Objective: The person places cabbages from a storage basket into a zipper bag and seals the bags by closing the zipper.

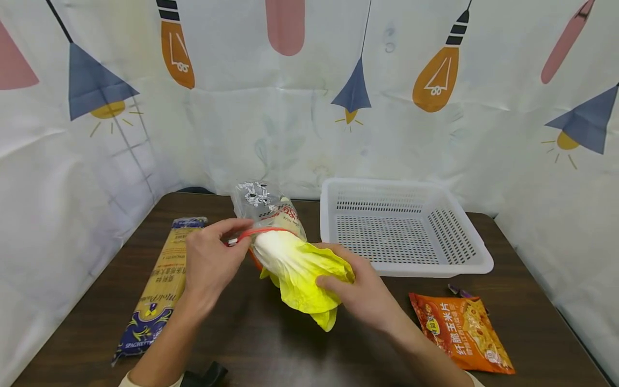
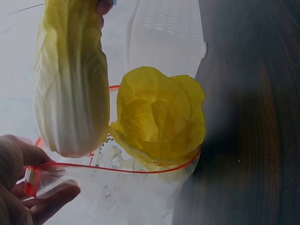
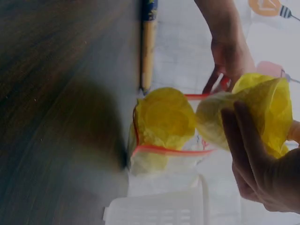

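One pack [image 1: 156,285] reading "SPAGHETTI", cabbage [image 1: 300,269] gripped

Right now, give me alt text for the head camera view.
The right hand holds a yellow napa cabbage at the red-rimmed mouth of a clear zip bag, which the left hand pinches. A white basket stands behind.

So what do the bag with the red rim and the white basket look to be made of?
Bag: thin clear plastic film, glossy and crinkled, the cabbage showing through it. Basket: rigid white plastic, probably moulded, with a smooth rim and perforated walls and floor.
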Tool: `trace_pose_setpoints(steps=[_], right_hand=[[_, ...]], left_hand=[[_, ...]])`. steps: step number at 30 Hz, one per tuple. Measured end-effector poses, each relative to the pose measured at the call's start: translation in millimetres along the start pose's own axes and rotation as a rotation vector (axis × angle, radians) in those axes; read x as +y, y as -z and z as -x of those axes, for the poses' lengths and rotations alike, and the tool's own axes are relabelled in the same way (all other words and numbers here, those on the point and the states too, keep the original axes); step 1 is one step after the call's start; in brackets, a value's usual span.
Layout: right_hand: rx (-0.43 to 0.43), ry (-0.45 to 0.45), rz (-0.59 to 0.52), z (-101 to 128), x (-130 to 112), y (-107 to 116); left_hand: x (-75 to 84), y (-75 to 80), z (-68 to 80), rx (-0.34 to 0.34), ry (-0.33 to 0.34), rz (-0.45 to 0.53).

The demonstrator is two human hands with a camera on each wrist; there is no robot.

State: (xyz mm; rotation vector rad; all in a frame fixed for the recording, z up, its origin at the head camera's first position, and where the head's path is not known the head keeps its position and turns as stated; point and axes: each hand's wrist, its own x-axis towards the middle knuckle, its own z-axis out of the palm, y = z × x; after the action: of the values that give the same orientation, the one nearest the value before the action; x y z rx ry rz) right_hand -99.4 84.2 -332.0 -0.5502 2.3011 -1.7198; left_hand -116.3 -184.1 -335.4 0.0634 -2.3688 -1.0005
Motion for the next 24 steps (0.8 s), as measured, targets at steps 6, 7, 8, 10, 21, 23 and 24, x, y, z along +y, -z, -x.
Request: trace_pose_setpoints(steps=[6, 7, 8, 10, 21, 23, 24], right_hand=[[0.158, 0.169, 0.332, 10, -4, -17], [0.175, 0.206, 0.375, 11, -3, -20], [0.185, 0.234, 0.402, 12, -3, -23], [0.196, 0.273, 0.428, 13, -2, -28], [0.328, 0.294, 0.401, 1, 0, -42], [0.357, 0.307, 0.399, 0, 0, -45], [0.372, 0.317, 0.404, -1, 0, -46]], left_hand=[[0.8, -0.7, 0.8, 0.031, -0.064, 0.005], [0.9, -0.7, 1.0, 0.035, -0.076, 0.007], [0.9, -0.8, 1.2, 0.04, -0.088, 0.012], [0.8, -1.1, 1.6, 0.048, -0.116, 0.013], [2.7, -4.3, 4.5, 0.087, -0.247, 0.005], [4.1, -4.8, 5.1, 0.088, -0.263, 0.005], [4.7, -5.2, 5.4, 0.088, -0.271, 0.007]])
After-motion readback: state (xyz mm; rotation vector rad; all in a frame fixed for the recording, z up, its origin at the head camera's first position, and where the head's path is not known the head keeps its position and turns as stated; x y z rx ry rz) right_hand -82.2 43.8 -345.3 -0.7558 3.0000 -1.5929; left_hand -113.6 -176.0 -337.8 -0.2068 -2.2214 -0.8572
